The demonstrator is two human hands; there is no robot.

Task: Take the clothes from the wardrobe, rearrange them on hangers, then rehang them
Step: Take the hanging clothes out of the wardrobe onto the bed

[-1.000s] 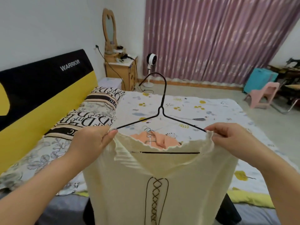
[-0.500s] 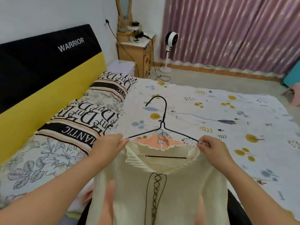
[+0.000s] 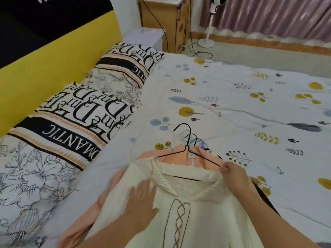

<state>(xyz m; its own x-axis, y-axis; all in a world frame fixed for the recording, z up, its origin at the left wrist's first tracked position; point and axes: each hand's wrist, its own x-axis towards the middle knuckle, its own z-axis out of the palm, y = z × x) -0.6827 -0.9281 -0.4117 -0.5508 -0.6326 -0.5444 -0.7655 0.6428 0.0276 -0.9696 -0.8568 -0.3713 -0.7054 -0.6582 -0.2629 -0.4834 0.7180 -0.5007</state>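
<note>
I have the cream top (image 3: 206,221) on its hanger (image 3: 186,153), laid on the bed (image 3: 232,90). Left hand (image 3: 141,203) rests flat; right hand (image 3: 232,174) pinches the shoulder. Rehanging remains.

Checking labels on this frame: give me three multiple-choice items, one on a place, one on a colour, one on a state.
1. Where does the cream top lie?
A. on the floor
B. on a peach garment on the bed
C. on the nightstand

2. What colour is the wire hanger in it?
A. black
B. white
C. red

3. What is the left hand doing?
A. gripping the hook
B. hanging idle
C. pressing flat on the top

Key: 1 B, peach fabric shows beneath it on the bedsheet. 2 A, the wire is dark. 3 C, fingers straight on the cloth; the right hand pinches the shoulder.
</note>
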